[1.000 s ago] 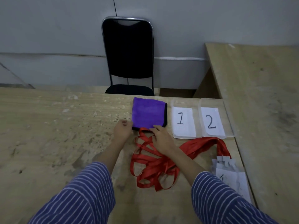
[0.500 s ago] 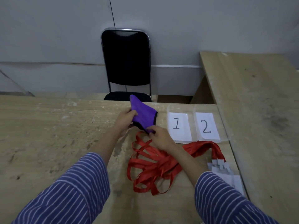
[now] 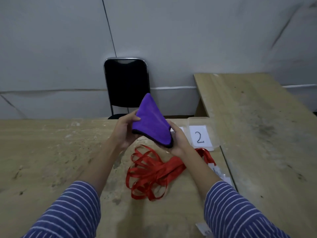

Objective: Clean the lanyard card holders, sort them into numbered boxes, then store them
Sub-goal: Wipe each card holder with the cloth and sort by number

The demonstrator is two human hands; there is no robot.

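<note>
Head view: both hands are up over the table [image 3: 51, 152], holding the purple microfiber cloth [image 3: 151, 124] in the air. Left hand [image 3: 125, 131] grips its left edge with the thumb on top; right hand [image 3: 178, 143] cups the lower right corner, fingers curled under. Cloth is folded, with one corner pointing up.

Red lanyards [image 3: 151, 170] lie in a loose tangle on the table just below the hands. Card holders [image 3: 221, 176] are at the right end of the straps, mostly hidden by the right forearm and blurred.

Step, as I read it: readying the cloth for wiping. To do it well:
- shift the cloth into one hand as a flat pad and free the other to pick a holder
- lift one holder by its clip and pull its strap clear of the tangle first, or the rest will drag along
- wipe both faces before binning

Room:
- box marked 2 [image 3: 200, 136] sits far right, touching the second table [image 3: 257, 134]; the box next to it is mostly hidden behind the cloth and right hand
- holders sit near the seam between the tables, so watch for snags there
- left half of the table gives space to spread the straps
- black chair [image 3: 126, 86] stands behind the far edge, out of the way
</note>
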